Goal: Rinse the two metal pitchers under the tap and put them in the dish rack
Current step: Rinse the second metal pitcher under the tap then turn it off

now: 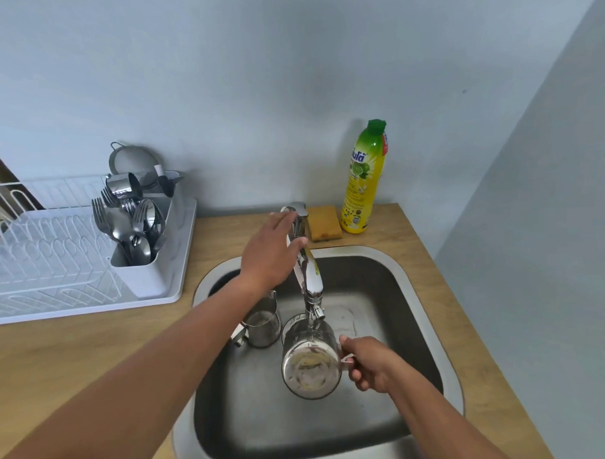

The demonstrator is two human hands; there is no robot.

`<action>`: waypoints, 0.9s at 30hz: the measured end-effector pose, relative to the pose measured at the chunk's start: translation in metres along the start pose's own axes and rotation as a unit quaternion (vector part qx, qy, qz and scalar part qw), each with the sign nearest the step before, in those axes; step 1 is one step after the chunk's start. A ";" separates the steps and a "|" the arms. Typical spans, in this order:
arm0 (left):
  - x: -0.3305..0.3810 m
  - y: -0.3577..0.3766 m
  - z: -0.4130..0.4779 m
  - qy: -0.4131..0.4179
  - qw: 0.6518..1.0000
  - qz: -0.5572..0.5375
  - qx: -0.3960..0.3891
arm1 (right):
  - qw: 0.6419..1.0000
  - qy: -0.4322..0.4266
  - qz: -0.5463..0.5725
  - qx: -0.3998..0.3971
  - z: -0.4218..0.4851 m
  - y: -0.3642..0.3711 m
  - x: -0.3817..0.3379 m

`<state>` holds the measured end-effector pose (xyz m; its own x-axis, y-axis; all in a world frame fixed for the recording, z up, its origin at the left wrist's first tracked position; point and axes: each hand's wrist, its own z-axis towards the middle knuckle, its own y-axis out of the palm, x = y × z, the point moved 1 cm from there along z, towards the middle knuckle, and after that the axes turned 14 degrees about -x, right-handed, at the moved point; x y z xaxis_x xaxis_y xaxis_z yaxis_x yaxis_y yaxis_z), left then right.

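Observation:
My right hand grips the handle of a metal pitcher and holds it upright in the sink, right under the tap's spout. Its inside looks cloudy and streaked. The second metal pitcher stands on the sink floor to the left, partly hidden by my left forearm. My left hand reaches over the tap, fingers spread, touching its lever at the back. I cannot tell whether water is running. The white dish rack sits on the counter at the left.
A cutlery holder full of forks and spoons, with a metal cup and a strainer, fills the rack's right end. A yellow sponge and a yellow dish soap bottle stand behind the sink. A wall closes off the right side.

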<state>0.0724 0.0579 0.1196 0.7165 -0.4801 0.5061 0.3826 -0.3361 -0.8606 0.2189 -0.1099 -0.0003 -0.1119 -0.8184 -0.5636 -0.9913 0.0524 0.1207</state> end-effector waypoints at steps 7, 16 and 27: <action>0.007 -0.004 0.041 0.010 0.978 0.155 -0.139 | 1.000 -0.012 0.010 0.003 -0.006 -0.003 0.001; 0.004 0.002 0.034 0.004 0.975 0.145 -0.171 | 1.000 -0.011 0.010 0.007 -0.008 -0.006 0.002; -0.013 0.009 0.015 0.001 0.993 -0.079 -0.090 | 0.999 -0.024 -0.015 0.030 -0.017 -0.008 -0.001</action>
<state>0.0752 0.0731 0.1043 0.6549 -0.4105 0.6344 0.3801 -0.5467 -0.7461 0.2279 -0.1191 0.0130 -0.0834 -0.7915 -0.6054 -0.9965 0.0636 0.0541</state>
